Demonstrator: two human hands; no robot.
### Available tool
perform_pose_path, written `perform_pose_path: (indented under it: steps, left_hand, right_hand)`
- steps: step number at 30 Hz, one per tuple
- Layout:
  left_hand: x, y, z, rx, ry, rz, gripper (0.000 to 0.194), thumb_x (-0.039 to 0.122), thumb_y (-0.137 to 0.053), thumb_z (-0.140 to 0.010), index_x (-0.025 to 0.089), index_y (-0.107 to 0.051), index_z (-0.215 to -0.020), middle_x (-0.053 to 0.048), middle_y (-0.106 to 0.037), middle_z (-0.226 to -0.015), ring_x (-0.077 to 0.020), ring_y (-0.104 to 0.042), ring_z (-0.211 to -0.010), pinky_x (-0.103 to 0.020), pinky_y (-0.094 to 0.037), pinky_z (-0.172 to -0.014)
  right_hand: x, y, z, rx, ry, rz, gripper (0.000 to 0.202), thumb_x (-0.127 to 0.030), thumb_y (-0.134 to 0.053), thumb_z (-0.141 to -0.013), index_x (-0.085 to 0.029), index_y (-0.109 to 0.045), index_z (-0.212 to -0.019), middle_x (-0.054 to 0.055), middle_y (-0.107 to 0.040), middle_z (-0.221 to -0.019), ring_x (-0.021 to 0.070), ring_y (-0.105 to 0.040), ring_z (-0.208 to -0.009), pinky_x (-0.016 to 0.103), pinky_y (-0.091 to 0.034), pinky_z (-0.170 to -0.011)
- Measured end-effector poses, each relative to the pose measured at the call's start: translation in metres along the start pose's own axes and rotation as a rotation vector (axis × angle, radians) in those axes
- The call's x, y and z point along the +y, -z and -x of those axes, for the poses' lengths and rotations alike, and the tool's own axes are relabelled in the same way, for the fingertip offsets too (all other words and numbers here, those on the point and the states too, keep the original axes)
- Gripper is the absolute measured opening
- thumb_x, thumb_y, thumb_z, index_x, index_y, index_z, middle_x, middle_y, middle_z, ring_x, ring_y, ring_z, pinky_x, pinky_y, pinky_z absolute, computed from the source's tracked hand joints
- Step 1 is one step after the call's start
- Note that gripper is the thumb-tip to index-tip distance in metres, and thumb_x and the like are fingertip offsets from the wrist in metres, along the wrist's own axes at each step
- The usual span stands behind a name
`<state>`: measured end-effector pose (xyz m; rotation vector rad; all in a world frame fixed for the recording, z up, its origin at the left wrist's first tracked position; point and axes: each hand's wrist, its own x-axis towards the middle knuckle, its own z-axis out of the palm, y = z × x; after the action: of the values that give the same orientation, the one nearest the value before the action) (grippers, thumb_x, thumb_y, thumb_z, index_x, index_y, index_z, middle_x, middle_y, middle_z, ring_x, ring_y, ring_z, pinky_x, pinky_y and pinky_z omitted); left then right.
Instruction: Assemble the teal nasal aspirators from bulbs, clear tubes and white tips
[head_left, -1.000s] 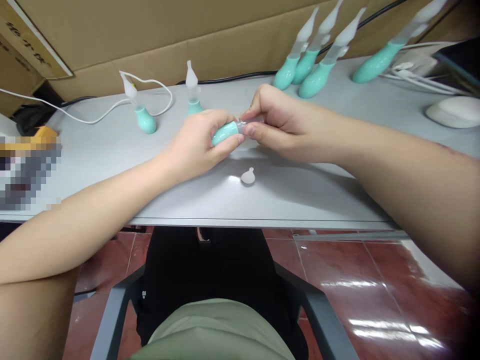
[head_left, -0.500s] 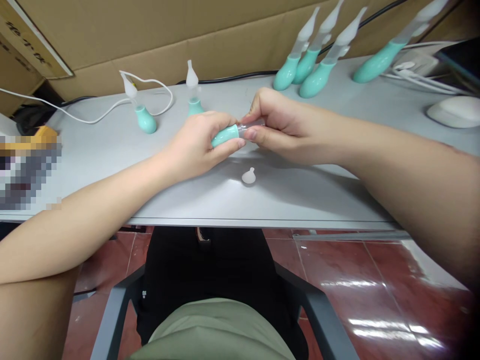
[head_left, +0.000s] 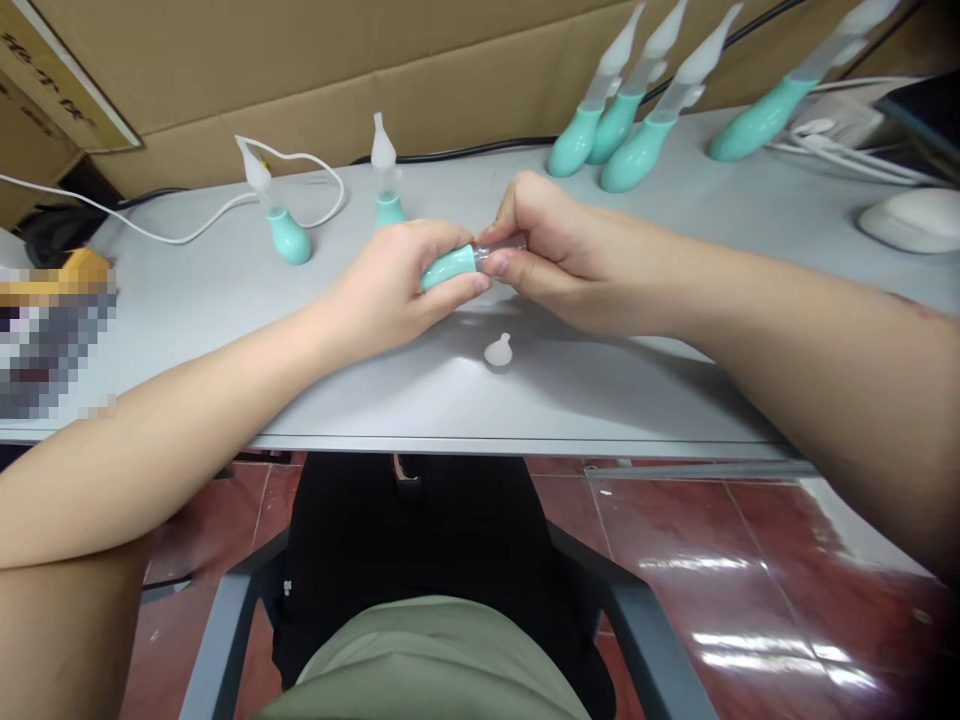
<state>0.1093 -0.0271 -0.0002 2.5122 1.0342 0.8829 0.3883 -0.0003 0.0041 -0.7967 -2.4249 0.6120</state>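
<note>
On my feed, approx. no change vs. 1 s ago: fingers of L hand (head_left: pixel 390 285) held the teal bulb (head_left: pixel 448 268), those of R hand (head_left: pixel 566 250) pinched the clear tube (head_left: pixel 505 248) at its right, above mid surface (head_left: pixel 375 405). White cap (head_left: pixel 498 351) lay nearer, untouched; imo handwork was mid-step.

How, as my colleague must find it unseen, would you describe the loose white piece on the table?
On the grey table, look between the right hand and the front edge. There sits the loose white piece: small, rounded, short-necked. Unlike the white tips mounted above turquoise bulbs, it lies detached.
</note>
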Motion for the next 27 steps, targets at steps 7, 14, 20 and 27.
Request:
perform_pose_path:
  steps: [7,14,20,27]
  left_hand:
    - [0.001,-0.006,-0.001,-0.008,-0.029,0.053,0.018,0.038,-0.079,-0.117,0.022,-0.086,-0.112,-0.006,-0.088,-0.101,-0.0279,-0.084,-0.098,-0.042,-0.067,-0.095]
    - [-0.004,0.001,-0.005,0.046,-0.047,0.039,0.021,0.044,-0.077,-0.123,0.026,-0.087,-0.13,-0.005,-0.093,-0.122,-0.0283,-0.089,-0.114,-0.044,-0.072,-0.111]
    - [-0.018,0.008,-0.006,0.036,-0.001,0.027,0.029,0.05,-0.076,-0.124,0.024,-0.088,-0.121,-0.008,-0.095,-0.12,-0.0288,-0.09,-0.114,-0.043,-0.072,-0.112]
    - [-0.022,0.006,-0.004,0.036,0.034,-0.017,0.024,0.048,-0.078,-0.121,0.026,-0.087,-0.119,-0.007,-0.091,-0.114,-0.0294,-0.087,-0.109,-0.048,-0.073,-0.111]
  right_hand:
    - [-0.005,-0.003,-0.002,0.036,0.04,0.069,0.045,-0.07,-0.055,-0.14,-0.027,-0.06,-0.124,-0.002,-0.067,-0.102,0.0156,-0.067,-0.087,0.034,-0.068,-0.09]
    - [-0.022,0.013,0.001,0.111,-0.096,-0.084,0.047,-0.073,-0.086,-0.126,-0.032,-0.067,-0.141,-0.005,-0.063,-0.081,0.0181,-0.068,-0.073,0.034,-0.064,-0.078]
    - [-0.023,0.028,0.01,0.07,-0.023,-0.122,0.041,-0.066,-0.1,-0.117,-0.028,-0.085,-0.112,-0.003,-0.061,-0.076,0.0146,-0.063,-0.069,0.032,-0.056,-0.067]
    - [-0.007,0.022,0.004,-0.36,0.173,-0.122,0.011,-0.026,-0.09,-0.117,-0.029,-0.101,-0.116,-0.005,-0.086,-0.09,0.0105,-0.074,-0.074,0.026,-0.054,-0.065]
